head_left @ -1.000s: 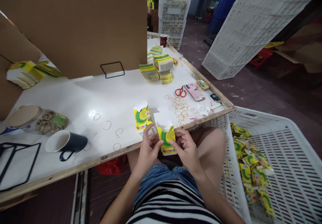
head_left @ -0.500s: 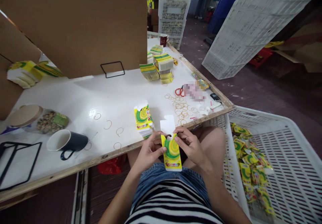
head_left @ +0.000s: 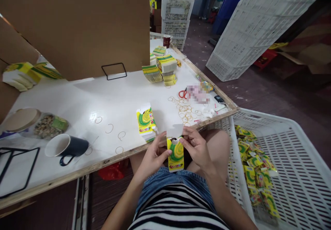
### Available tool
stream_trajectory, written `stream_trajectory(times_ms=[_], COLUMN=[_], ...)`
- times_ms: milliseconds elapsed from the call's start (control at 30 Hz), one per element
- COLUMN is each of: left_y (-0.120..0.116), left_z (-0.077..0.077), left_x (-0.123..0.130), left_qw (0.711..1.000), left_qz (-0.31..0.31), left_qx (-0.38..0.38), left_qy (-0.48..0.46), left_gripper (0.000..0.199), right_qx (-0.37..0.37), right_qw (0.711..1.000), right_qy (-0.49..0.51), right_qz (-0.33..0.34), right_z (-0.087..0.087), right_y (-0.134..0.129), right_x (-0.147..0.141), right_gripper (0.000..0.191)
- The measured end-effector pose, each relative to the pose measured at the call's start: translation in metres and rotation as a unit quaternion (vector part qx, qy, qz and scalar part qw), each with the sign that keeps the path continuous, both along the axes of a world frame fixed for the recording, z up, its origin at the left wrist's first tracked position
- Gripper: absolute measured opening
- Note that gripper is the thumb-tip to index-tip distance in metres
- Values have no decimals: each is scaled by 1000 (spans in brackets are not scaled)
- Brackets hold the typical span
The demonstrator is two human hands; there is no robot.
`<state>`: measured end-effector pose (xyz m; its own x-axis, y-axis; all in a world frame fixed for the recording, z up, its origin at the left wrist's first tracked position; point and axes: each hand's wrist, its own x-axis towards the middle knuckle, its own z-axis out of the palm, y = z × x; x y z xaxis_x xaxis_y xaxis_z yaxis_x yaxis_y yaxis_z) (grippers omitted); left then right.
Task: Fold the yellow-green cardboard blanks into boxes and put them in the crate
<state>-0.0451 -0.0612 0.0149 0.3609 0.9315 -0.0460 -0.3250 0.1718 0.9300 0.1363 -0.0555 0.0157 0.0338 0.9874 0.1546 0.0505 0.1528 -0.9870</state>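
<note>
A yellow and green carton [head_left: 176, 156] with a white top flap standing up is held over my lap, just off the table's front edge. My left hand [head_left: 156, 153] grips its left side, thumb on the printed face. On the right side, my right hand [head_left: 195, 147] pinches the carton near its top opening. Just behind my left hand, a small stack of similar cartons [head_left: 145, 121] lies on the white table [head_left: 85, 99]. Loose rubber bands [head_left: 184, 112] are scattered to the right of that stack.
A dark mug [head_left: 68, 147] and a bag of nuts [head_left: 49, 126] are at the left. Bundled cartons [head_left: 165, 64] stand near the cardboard panel [head_left: 103, 26]. Red-handled scissors [head_left: 182, 94] lie right. A white crate [head_left: 292, 154] of yellow packets sits beside my right leg.
The carton in my hands has tilted, and its lower end has risen slightly. My right hand has shifted up a little along the flap. The view has moved slightly.
</note>
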Motion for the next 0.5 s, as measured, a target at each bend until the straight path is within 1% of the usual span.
stream_trajectory(times_ms=[67, 133, 167, 233, 300, 333, 400, 500], left_y=[2, 3, 4, 4, 3, 3, 3, 3], left_z=[0, -1, -1, -1, 0, 0, 0, 0], left_x=[-1, -1, 0, 2, 4, 5, 7, 9], left_qw=[999, 997, 994, 990, 987, 987, 990, 993], left_qz=[-7, 9, 19, 38, 48, 47, 35, 13], left_qx=[17, 36, 41, 52, 60, 62, 61, 43], left_qy=[34, 75, 95, 127, 140, 138, 125, 105], left_gripper=[48, 40, 39, 37, 37, 37, 39, 42], right_qx=[33, 54, 48, 3, -51, -66, -70, -52], right_qw=[998, 996, 995, 996, 993, 991, 989, 986], right_qy=[-43, -70, -72, -69, -77, -87, -113, -147], right_qz=[14, 31, 40, 60, 77, 78, 71, 59], right_z=[4, 9, 12, 15, 16, 17, 17, 16], right_y=[1, 2, 2, 1, 1, 2, 3, 6], right_x=[5, 11, 13, 14, 13, 11, 8, 4], right_gripper=[22, 27, 29, 31, 34, 36, 35, 25])
